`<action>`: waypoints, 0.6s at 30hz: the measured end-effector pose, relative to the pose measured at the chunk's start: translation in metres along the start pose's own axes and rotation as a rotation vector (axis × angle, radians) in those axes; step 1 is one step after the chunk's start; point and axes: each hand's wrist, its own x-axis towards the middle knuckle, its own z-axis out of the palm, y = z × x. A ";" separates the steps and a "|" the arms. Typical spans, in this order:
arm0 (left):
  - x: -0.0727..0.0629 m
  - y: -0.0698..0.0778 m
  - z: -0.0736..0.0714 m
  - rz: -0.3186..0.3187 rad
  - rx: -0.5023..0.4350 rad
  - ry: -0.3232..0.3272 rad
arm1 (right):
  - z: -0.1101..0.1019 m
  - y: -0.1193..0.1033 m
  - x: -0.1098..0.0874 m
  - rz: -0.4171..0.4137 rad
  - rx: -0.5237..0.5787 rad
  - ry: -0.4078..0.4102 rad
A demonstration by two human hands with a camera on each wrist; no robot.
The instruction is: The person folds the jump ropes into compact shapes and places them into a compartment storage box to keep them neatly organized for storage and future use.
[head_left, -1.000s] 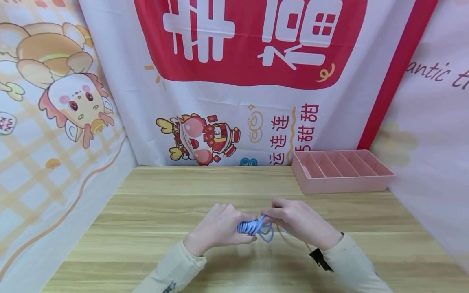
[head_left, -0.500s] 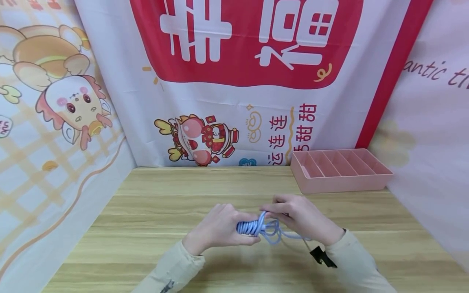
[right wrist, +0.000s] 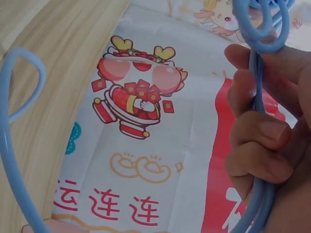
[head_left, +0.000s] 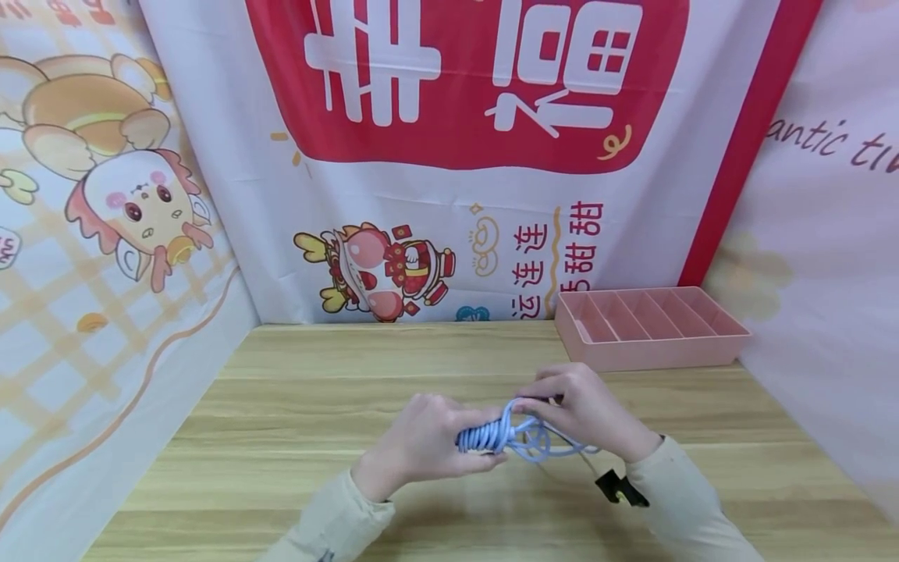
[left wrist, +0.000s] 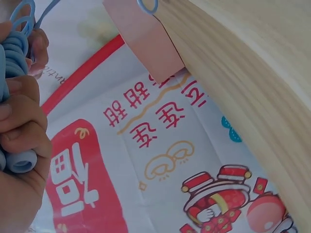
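A light blue cord (head_left: pixel 483 437) is wound into a tight coil, and my left hand (head_left: pixel 428 437) grips it in its curled fingers. Loose loops of the same cord (head_left: pixel 537 445) spread from the coil's right end toward my right hand (head_left: pixel 584 410). That hand pinches strands of the cord (right wrist: pixel 259 87); its fingers curl round them in the right wrist view. Close up in the left wrist view, the coil's turns (left wrist: pixel 14 56) lie stacked in the left hand (left wrist: pixel 22 131). Both hands are above the wooden table. Part of the coil is hidden by the left fingers.
A pink box with several compartments (head_left: pixel 653 355) stands at the back right of the table (head_left: pixel 316 390). Printed cloths hang behind (head_left: pixel 449 183) and at both sides. A black piece (head_left: pixel 621 489) on a thin lead hangs by the right wrist.
My right hand has moved slightly right and up with the strands it holds. The loose loops have spread wider to the right. My left hand stays nearly in place round the coil.
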 end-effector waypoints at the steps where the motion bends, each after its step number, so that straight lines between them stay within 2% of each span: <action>1: 0.000 0.001 0.000 0.014 0.027 0.008 | 0.000 0.000 0.000 0.012 0.013 0.000; 6: 0.001 0.003 0.001 0.041 0.112 0.036 | -0.002 0.002 0.000 0.055 0.064 -0.019; 14: 0.002 0.007 -0.001 0.005 0.160 0.058 | -0.002 0.004 0.000 0.034 0.102 -0.040; 18: 0.002 0.007 0.000 0.060 0.138 0.066 | -0.004 0.004 0.001 0.044 0.131 -0.064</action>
